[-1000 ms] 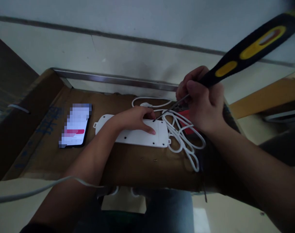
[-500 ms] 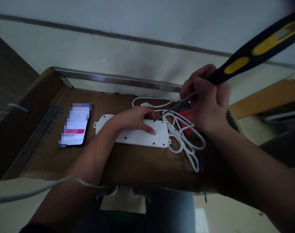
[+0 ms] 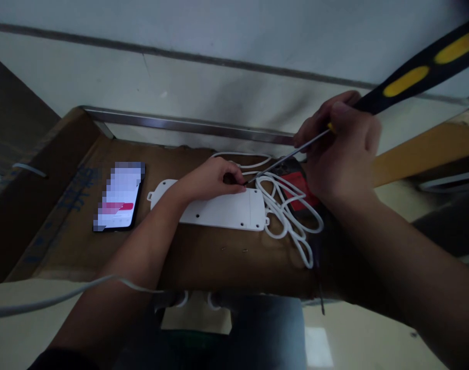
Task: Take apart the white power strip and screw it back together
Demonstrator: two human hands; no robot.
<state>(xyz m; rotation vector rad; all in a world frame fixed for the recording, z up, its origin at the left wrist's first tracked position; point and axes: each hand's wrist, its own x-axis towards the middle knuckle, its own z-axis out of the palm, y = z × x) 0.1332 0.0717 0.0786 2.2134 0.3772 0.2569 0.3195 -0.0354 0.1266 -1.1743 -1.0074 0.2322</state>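
Observation:
A white power strip [image 3: 215,213] lies with its screw-holed back facing up, its white cord [image 3: 286,205] coiled at the right end. My right hand [image 3: 340,149] is closed round a screwdriver [image 3: 307,146] with a black and yellow handle, its shaft slanting down to the strip's far edge. There, at the tip, the thumb and fingers of my left hand [image 3: 215,177] are pinched together; what lies between them is too small to make out. Two tiny screws [image 3: 245,251] rest on the cardboard in front of the strip.
Left of the strip lies a phone [image 3: 121,198] with a lit screen. Brown cardboard [image 3: 203,267] covers the work surface, with a metal rail [image 3: 180,124] behind it. A red and dark item [image 3: 296,187] sits under the cord. Another thin tool [image 3: 322,300] sticks out over the front edge.
My left thumb has moved from the strip's face to its far edge, closing against the fingers at the screwdriver tip. My right hand and the screwdriver have shifted up and right.

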